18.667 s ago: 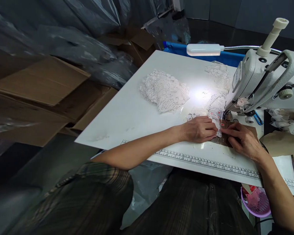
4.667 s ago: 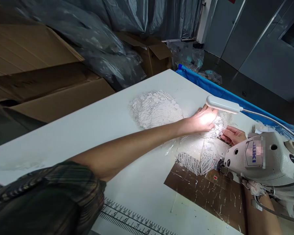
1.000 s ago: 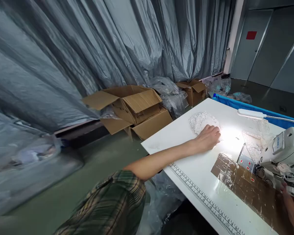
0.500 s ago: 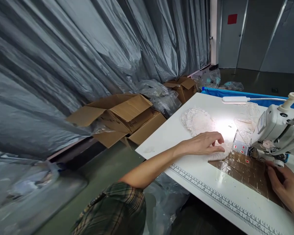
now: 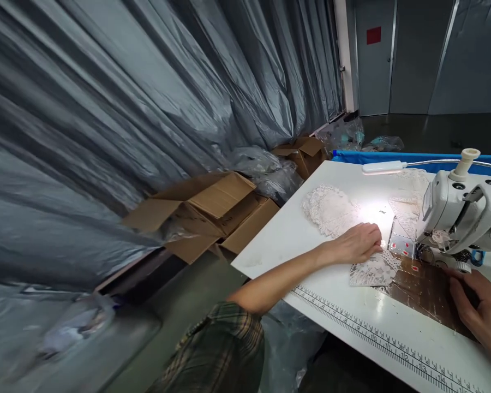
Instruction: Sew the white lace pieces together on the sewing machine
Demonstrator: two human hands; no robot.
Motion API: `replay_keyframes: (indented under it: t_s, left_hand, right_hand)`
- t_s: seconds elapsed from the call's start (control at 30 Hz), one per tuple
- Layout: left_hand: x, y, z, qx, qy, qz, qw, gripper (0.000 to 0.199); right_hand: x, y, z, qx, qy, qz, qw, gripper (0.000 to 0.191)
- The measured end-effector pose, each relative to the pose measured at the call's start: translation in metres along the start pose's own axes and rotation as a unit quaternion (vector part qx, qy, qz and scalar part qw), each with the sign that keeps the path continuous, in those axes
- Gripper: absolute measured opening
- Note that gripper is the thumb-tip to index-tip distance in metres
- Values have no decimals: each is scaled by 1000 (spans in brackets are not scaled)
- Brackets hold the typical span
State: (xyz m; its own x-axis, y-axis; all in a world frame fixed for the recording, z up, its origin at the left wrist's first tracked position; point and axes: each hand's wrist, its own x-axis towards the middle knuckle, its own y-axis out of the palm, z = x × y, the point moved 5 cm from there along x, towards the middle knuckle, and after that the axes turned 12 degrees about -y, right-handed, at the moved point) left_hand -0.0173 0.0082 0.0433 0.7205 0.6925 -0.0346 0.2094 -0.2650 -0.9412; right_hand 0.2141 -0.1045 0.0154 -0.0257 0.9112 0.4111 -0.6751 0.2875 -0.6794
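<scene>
My left hand (image 5: 358, 243) has its fingers curled down on a piece of white lace fabric (image 5: 374, 271), which lies partly over the brown taped plate (image 5: 419, 286). A heap of white lace pieces (image 5: 327, 207) rests behind that wrist. Beside the needle area of a white sewing machine (image 5: 454, 202) is my right hand (image 5: 480, 305), its fingertips on the brown plate and a gap showing between thumb and fingers. No fabric shows in it, and part of its fingers is hidden by the machine's knob.
A lit lamp (image 5: 384, 167) on a bendable neck shines on the white table (image 5: 270, 245), which has a printed ruler (image 5: 364, 331) along its front. More lace (image 5: 407, 210) lies near the machine. Open cardboard boxes (image 5: 216, 202) and plastic bags stand beside the silver curtain (image 5: 213, 82).
My left hand has closed from spread fingers, and the lace piece below it now lies farther over the brown plate. My right hand stays by the machine. The view has shifted slightly.
</scene>
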Motion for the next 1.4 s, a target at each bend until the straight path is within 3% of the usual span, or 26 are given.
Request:
replay_keyframes:
  t_s: [0.07, 0.13, 0.27, 0.37, 0.5, 0.6, 0.67, 0.77, 0.83, 0.9, 1.0, 1.13, 1.23, 1.33, 1.4]
  left_hand:
    - [-9, -5, -9, -53, -26, 0, 998, 12]
    - [-18, -9, -23, -134, -35, -9, 990, 12]
    - [-29, -11, -56, -249, 23, -2, 968, 18]
    - [-30, -10, -71, -273, 53, 22, 960, 14]
    - [-24, -19, -57, -248, -18, -3, 968, 20]
    - [-14, -25, -38, -139, -37, -39, 989, 29]
    - [-3, -23, -28, -10, -9, -61, 998, 31]
    - [17, -15, -14, 141, 28, -122, 982, 24]
    - [25, -6, -14, 139, 106, -159, 972, 20]
    - [25, 3, -20, 71, 204, -177, 960, 20]
    - [15, 15, -32, -27, 304, -150, 941, 21]
    - [7, 27, -36, 17, 311, -109, 944, 36]
    - [10, 27, -26, 44, 303, -111, 946, 38]
    - [13, 23, -18, 37, 304, -142, 941, 39]
    - [12, 19, -19, 24, 292, -201, 935, 34]
  right_hand:
    - [-3, 6, 2, 34, 14, 23, 999, 37]
    - [-7, 18, 7, 100, 41, 83, 991, 48]
    - [-10, 36, 31, 197, 52, 184, 962, 75]
    - [-6, 39, 42, 183, 31, 211, 960, 70]
    - [3, 40, 38, 180, 50, 247, 951, 60]
    - [15, 35, 30, 131, 84, 236, 959, 54]
    - [24, 28, 26, 32, 126, 214, 968, 48]
    - [31, 20, 22, -75, 199, 196, 957, 39]
    - [32, 19, 20, -87, 217, 188, 954, 41]
    - [31, 18, 19, -87, 212, 166, 959, 45]
    - [27, 19, 19, -63, 181, 150, 970, 45]
    - [23, 22, 27, -51, 112, 127, 984, 24]
    - [19, 22, 29, -69, 102, 79, 989, 25]
    - [14, 24, 30, -63, 84, 55, 993, 31]
    - [12, 24, 31, -65, 64, 52, 994, 32]
